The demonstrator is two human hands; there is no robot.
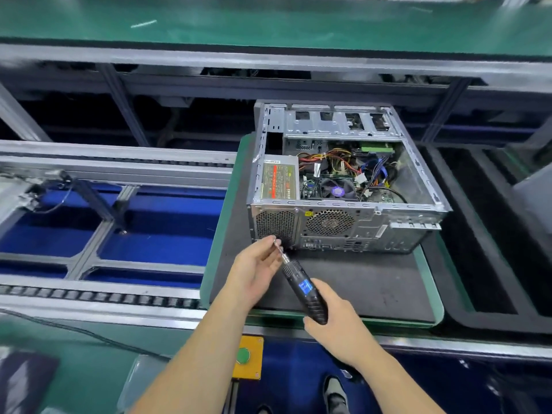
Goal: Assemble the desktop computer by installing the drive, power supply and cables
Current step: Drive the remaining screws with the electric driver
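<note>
An open grey computer case (418, 171) lies on its side on a black mat, rear panel toward me. Inside it sits the power supply (279, 177) at the left, with coloured cables (343, 162) and a CPU fan (337, 191) to its right. My right hand (331, 315) grips the black electric screwdriver (304, 289), whose blue display is lit. My left hand (257, 270) pinches the screwdriver's metal bit (280, 249) near its tip, just in front of the case's lower left rear corner. Whether a screw sits on the bit I cannot tell.
The mat rests on a green-edged pallet (430, 270) on a conveyor line. Blue-floored conveyor frames (161, 222) lie to the left, another black tray (490, 234) to the right. A yellow box with a green button (246, 357) is at the front edge.
</note>
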